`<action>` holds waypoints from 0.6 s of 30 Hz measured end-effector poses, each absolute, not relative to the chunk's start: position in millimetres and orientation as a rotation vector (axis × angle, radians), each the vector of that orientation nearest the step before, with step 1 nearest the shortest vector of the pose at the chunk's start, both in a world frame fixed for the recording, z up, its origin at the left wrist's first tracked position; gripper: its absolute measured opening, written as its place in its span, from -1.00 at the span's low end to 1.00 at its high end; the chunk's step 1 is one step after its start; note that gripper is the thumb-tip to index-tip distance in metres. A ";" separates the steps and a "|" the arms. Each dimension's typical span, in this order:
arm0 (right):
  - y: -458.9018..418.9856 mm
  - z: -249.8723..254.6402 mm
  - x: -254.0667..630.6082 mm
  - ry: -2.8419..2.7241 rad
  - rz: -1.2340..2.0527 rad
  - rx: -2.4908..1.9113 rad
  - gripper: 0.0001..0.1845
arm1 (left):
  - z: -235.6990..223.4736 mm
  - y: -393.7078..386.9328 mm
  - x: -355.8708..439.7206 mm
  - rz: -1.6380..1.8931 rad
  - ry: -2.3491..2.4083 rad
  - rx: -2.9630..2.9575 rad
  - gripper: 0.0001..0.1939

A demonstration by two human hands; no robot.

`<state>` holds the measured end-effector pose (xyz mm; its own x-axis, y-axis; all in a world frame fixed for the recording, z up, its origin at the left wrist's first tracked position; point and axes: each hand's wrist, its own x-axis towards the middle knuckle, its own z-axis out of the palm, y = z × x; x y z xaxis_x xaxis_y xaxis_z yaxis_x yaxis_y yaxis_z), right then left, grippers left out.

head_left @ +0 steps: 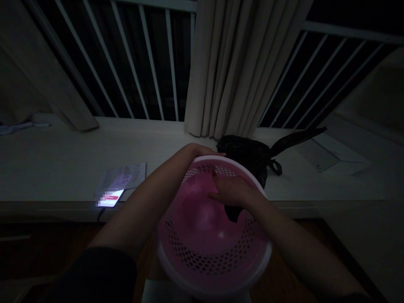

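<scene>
A round pink plastic laundry basket (205, 246) with perforated sides is tilted so that I look down into it. My left hand (205, 150) lies at its far rim, with the fingers along the rim's outer side and gripping it. My right hand (232, 190) reaches over the right rim into the basket, thumb and forefinger spread apart. Below that palm shows a small black piece, cloth-like (232, 213). The dim light and the hand hide whether the two touch. The rest of the basket's inside is bare pink plastic.
A black plastic bag (243, 149) sits on the white ledge (63, 155) behind the basket. Papers (126, 174) and a lit phone (112, 198) lie at left. Beige curtains (217, 67) hang before a white railing (147, 54). A clear box (328, 155) stands at right.
</scene>
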<state>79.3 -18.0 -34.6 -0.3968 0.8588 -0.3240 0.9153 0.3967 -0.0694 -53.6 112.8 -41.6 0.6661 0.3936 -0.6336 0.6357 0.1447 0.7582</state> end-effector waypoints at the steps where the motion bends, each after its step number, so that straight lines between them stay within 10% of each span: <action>1: -18.0 -35.3 79.4 2.424 -0.341 1.563 -0.17 | -42.4 113.1 -53.3 -0.210 0.883 1.495 -0.31; 18: -10.2 -30.5 85.4 2.480 -0.378 1.386 -0.45 | -43.1 114.0 -54.4 -0.199 0.872 1.456 -0.30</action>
